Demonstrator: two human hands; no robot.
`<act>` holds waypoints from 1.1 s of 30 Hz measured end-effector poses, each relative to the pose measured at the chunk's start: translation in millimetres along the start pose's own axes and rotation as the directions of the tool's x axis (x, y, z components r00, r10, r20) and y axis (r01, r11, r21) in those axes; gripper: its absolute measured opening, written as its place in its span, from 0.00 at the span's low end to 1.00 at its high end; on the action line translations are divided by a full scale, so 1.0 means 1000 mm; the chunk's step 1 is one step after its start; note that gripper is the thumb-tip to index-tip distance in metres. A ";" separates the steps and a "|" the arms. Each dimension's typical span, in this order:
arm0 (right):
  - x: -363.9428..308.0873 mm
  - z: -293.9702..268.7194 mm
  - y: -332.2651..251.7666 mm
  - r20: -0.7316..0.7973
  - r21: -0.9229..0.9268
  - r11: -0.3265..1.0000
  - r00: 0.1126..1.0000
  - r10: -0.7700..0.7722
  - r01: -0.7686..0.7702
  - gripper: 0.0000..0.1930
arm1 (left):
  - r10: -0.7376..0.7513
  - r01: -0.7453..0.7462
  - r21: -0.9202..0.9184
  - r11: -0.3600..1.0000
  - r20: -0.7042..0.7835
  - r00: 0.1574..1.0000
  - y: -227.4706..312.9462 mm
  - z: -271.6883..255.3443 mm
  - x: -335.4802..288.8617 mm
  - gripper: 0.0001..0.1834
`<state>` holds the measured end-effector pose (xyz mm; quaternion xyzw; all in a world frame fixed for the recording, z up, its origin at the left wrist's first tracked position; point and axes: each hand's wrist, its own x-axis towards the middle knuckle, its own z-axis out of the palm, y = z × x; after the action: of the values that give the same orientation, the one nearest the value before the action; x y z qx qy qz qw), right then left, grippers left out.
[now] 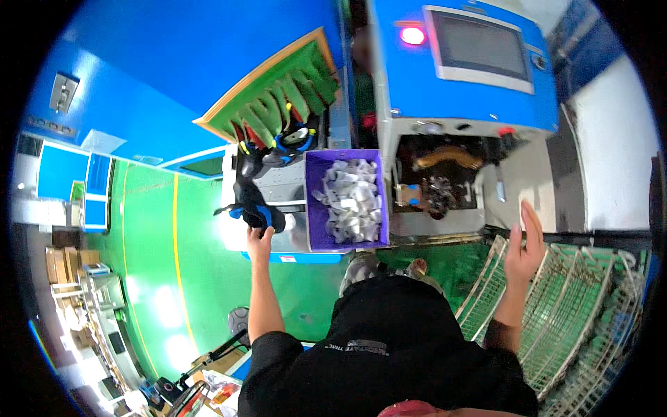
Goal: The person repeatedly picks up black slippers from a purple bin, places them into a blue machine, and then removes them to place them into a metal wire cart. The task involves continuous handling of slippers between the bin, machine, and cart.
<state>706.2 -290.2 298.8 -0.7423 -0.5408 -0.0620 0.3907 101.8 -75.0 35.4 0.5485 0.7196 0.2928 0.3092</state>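
Note:
My left hand (260, 242) reaches forward with its fingers closed on a black-and-blue object (258, 214) whose kind I cannot make out. It is at the left end of a metal work surface. Right of it, on that surface, stands a purple bin (312, 201) heaped with small silvery-white parts (354, 198). My right hand (526, 250) is raised at the right with fingers stretched out, holding nothing. It is nearest the pale panel (535, 177) beside the open bay (441, 174) of a blue machine, where brownish and metal parts show.
The blue machine (410, 76) carries a screen and a lit red lamp (412, 35). Green strips (285, 101) hang in a wood-edged opening, with black, red and blue parts below. Wire baskets (563, 299) stand at lower right. Green floor (149, 236) with yellow lines lies left.

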 end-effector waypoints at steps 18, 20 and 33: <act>0.159 0.212 -0.012 -0.293 -0.541 0.699 0.674 -0.678 0.468 0.36 | 0.112 -0.128 -0.107 0.986 -0.148 0.983 -0.033 0.095 0.374 0.44; 0.157 0.209 -0.016 -0.250 -0.636 0.623 0.643 -0.724 0.455 0.36 | -0.016 0.022 0.027 0.999 -0.203 0.979 -0.008 0.120 0.356 0.41; 0.113 0.191 -0.091 -0.012 -0.112 0.884 0.889 -0.457 0.453 0.38 | -0.130 -0.127 -0.856 0.501 -0.219 0.967 0.135 -0.011 0.046 0.24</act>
<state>611.7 -71.3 271.8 -0.6132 -0.6882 -0.1948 0.3353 165.7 -0.9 139.1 0.2773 0.5106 0.6804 0.4466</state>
